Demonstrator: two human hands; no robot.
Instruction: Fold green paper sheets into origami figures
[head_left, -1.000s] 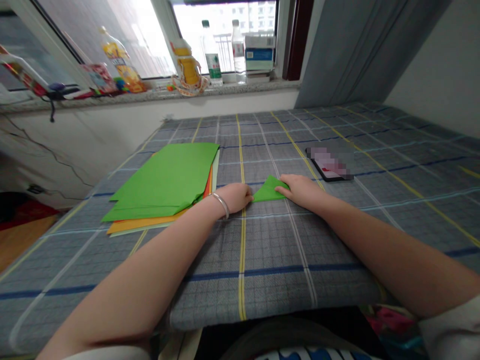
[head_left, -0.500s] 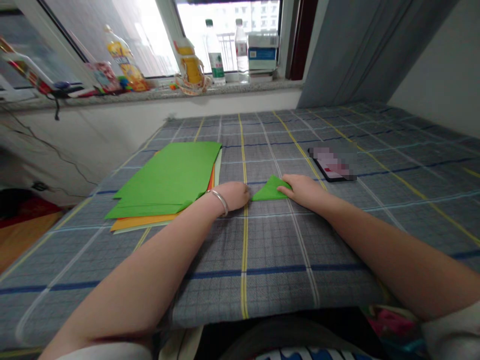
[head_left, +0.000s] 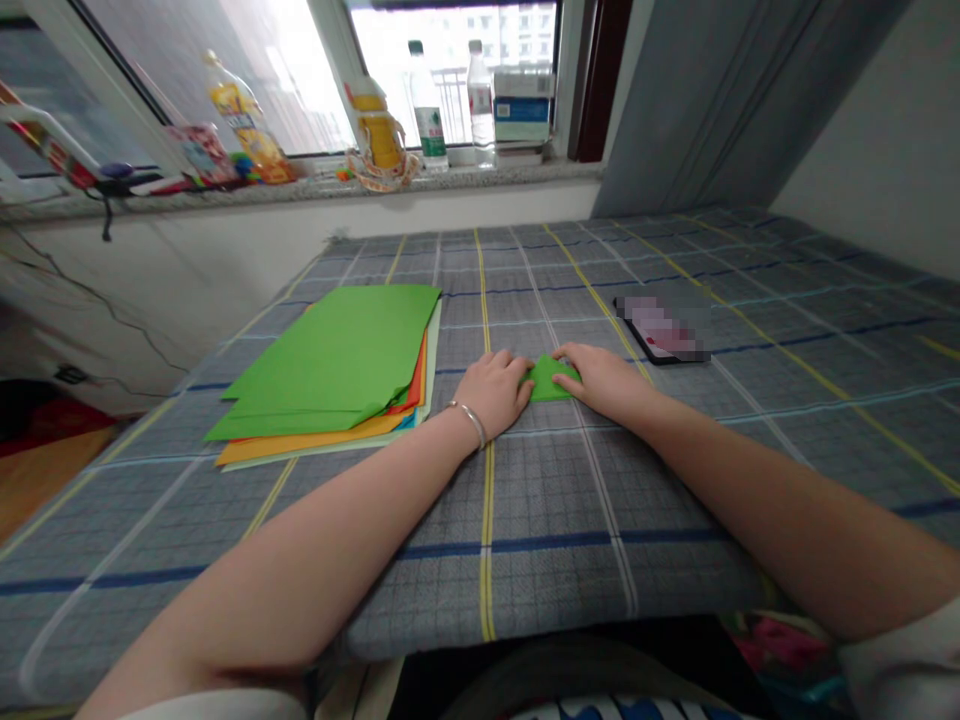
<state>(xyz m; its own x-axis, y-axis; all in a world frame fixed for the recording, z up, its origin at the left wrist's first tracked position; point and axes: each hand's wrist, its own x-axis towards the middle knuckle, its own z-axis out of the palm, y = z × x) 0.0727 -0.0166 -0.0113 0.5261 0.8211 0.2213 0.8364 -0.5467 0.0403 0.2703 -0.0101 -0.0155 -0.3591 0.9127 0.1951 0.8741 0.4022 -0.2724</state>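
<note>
A small piece of green paper (head_left: 550, 388), folded to a triangle, lies on the plaid cloth between my two hands. My left hand (head_left: 495, 393), with a silver bangle at the wrist, grips its left corner, thumb in front and fingers behind. On the other side my right hand (head_left: 606, 382) has its thumb on the paper's front face and its fingers at the back right edge. Both side corners are hidden under my fingers. To the left rests a stack of coloured paper (head_left: 337, 350), green on top, with orange, red and pale sheets showing below.
A phone (head_left: 660, 330) lies beyond my right hand on the plaid-covered table (head_left: 555, 490). Along the windowsill (head_left: 465, 178) stand water bottles (head_left: 429, 115), a yellow bottle (head_left: 382, 130), a drink bottle (head_left: 247, 120) and boxes (head_left: 523, 110). A grey curtain (head_left: 705, 100) hangs at the right.
My left hand has moved right, from beside the paper's left tip onto its left part, and its fingers have unfolded from a closed shape. The right hand has stayed nearly in place.
</note>
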